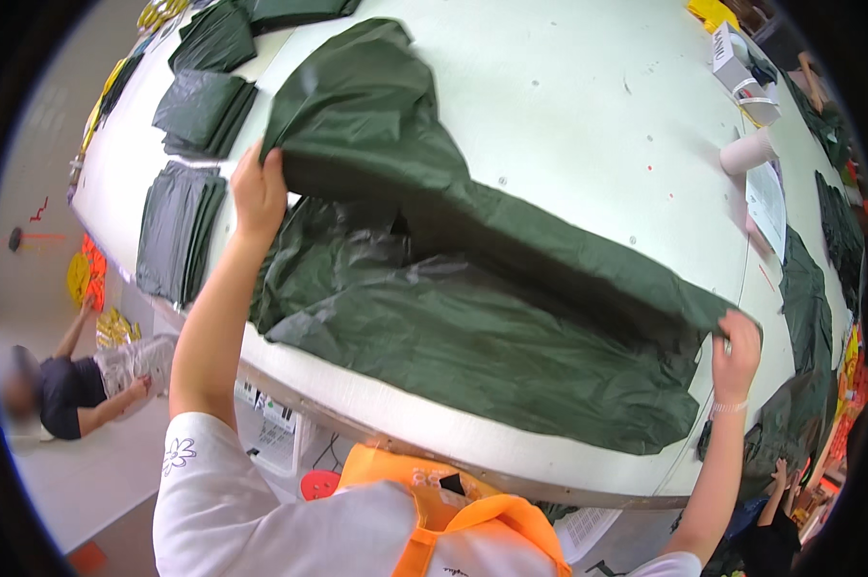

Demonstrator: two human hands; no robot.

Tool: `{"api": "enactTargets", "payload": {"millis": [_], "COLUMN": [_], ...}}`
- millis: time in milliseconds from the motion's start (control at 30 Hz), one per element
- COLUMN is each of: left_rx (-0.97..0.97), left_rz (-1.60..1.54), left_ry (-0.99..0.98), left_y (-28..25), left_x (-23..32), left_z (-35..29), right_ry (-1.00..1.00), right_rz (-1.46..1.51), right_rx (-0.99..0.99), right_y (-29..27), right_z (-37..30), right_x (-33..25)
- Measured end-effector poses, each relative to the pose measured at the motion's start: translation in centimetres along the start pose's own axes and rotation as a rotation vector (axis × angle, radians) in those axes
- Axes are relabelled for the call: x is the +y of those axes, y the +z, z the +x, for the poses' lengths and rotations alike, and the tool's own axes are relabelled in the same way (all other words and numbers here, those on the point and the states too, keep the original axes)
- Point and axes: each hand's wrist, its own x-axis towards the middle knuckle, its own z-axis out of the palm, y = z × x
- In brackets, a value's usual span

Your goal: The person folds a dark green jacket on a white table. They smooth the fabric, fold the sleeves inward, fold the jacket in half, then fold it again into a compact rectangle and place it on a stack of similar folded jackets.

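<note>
A large piece of dark green, slightly shiny fabric point(453, 337) lies on the white table in front of me, with its far edge raised. My left hand point(259, 192) pinches that edge on the left, where a broad flap of the cloth billows up and away from me. Far to the right, my right hand point(737, 356) grips the other end of the same edge between thumb and fingers. Between my hands the lifted edge stretches in a long slanting line, with a dark shadowed fold beneath it. The lower layer is wrinkled and lies flat near the table's front edge.
Folded dark green stacks point(179, 231) stand at the left of the white table point(568, 115). A paper roll point(747, 152), a white box point(730, 56) and papers sit at the right. More green fabric point(804, 298) lies beyond. One person point(78, 389) is at left; another's hands point(782, 473) show lower right.
</note>
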Motion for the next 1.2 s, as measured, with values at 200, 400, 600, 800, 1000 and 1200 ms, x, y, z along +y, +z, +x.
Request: {"api": "enactTargets", "payload": {"millis": [200, 400, 600, 800, 1000, 1200], "left_rx": [-0.406, -0.875, -0.866, -0.707, -0.626, -0.621], "left_rz": [0.187, 0.108, 0.110, 0.067, 0.001, -0.100], "left_ry": [0.255, 0.217, 0.418, 0.323, 0.026, 0.039], "left_y": [-8.5, -11.0, -10.7, -8.8, -5.3, -5.9], "left_x": [-1.5, 0.1, -2.1, -2.1, 0.0, 2.5], "left_z": [-16.0, -20.1, -20.5, -19.4, -27.1, -30.0], "right_ry": [-0.098, 0.063, 0.034, 0.040, 0.102, 0.170], "right_rz": [0.094, 0.185, 0.198, 0.094, -0.340, 0.142], "right_rx": [-0.236, -0.369, -0.419, -0.386, -0.758, -1.586], "right_y": [1.0, 3.0, 2.6, 2.2, 6.4, 3.1], "right_z": [-14.5, -19.1, -19.3, -16.3, -21.0, -5.1], "right_x": [-7.8, -12.0, -12.3, -11.0, -10.8, -12.0]}}
